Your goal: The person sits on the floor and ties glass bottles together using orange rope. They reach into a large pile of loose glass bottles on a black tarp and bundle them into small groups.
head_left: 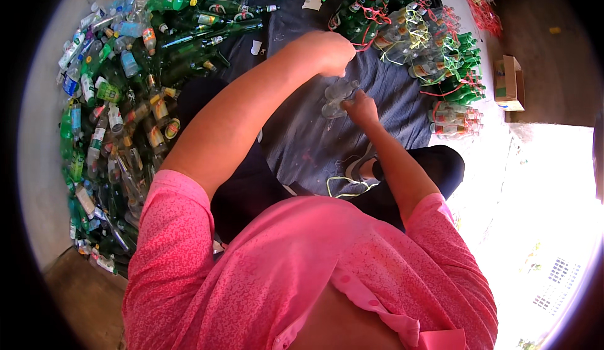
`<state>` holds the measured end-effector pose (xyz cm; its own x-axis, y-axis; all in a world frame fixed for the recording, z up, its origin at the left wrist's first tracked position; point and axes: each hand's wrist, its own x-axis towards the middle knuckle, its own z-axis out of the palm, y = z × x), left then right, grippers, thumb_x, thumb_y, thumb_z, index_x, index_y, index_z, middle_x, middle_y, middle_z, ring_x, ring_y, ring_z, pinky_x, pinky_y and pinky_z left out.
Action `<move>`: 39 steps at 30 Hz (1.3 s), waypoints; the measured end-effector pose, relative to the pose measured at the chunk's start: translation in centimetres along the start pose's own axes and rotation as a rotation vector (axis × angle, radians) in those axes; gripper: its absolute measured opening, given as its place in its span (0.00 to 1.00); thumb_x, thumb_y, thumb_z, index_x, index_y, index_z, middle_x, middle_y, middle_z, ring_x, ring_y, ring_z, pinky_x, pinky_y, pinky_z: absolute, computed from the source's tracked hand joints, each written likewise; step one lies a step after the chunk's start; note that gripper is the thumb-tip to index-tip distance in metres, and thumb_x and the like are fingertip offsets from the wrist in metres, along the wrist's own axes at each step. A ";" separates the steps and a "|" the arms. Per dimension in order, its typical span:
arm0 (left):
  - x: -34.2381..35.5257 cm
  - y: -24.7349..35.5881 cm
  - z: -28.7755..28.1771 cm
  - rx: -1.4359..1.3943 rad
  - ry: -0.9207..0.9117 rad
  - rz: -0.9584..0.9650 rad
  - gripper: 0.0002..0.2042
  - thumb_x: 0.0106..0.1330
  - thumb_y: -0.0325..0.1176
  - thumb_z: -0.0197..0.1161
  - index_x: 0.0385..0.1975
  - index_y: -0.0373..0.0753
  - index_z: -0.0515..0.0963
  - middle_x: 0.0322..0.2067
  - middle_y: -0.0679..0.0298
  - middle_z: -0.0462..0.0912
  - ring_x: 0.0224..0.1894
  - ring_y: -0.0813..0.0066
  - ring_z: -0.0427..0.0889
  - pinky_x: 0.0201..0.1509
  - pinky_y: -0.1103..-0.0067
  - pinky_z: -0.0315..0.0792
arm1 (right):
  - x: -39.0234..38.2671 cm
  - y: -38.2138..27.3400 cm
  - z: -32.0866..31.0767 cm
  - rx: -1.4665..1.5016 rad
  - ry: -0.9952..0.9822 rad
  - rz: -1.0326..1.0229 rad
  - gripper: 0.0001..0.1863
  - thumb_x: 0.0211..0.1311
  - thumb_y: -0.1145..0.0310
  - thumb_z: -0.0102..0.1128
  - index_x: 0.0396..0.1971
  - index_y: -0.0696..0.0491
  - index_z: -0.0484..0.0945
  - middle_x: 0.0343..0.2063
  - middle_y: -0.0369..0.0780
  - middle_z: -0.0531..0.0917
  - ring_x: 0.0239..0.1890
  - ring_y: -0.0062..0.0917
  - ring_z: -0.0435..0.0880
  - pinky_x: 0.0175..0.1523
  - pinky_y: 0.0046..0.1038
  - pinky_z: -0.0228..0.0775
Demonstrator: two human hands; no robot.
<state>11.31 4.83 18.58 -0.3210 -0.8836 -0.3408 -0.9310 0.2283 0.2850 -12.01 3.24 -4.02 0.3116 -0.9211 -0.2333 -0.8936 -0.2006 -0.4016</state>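
Observation:
I sit on a dark blue cloth [302, 142] in a pink shirt, both arms stretched forward. My left hand [330, 53] is closed in a fist above several clear glass bottles [336, 98], with a red string running from it toward the tied bundles. My right hand [362, 107] grips the right side of those clear bottles. A loose yellow string [343, 186] lies on the cloth near my shoe [360, 169].
A large heap of loose green, brown and clear bottles [126, 98] fills the left side. Tied bundles of bottles with red and yellow string [421, 41] stand at the back right. A cardboard box [509, 82] sits on the floor at the right, beside glaring sunlight.

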 end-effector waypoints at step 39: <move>2.3 0.9 0.8 0.007 0.079 0.168 0.11 0.68 0.38 0.58 0.35 0.38 0.83 0.38 0.52 0.85 0.44 0.47 0.82 0.48 0.57 0.75 | 1.3 0.0 -26.6 1.341 -0.477 0.045 0.42 0.75 0.38 0.38 0.66 0.65 0.63 0.59 0.53 0.76 0.59 0.40 0.79 0.63 0.39 0.73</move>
<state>9.60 3.27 17.34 -0.4574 -0.8623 -0.2174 -0.8668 0.3778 0.3255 -20.23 -6.85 19.18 0.6095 -0.6651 -0.4314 -0.0123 0.5362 -0.8440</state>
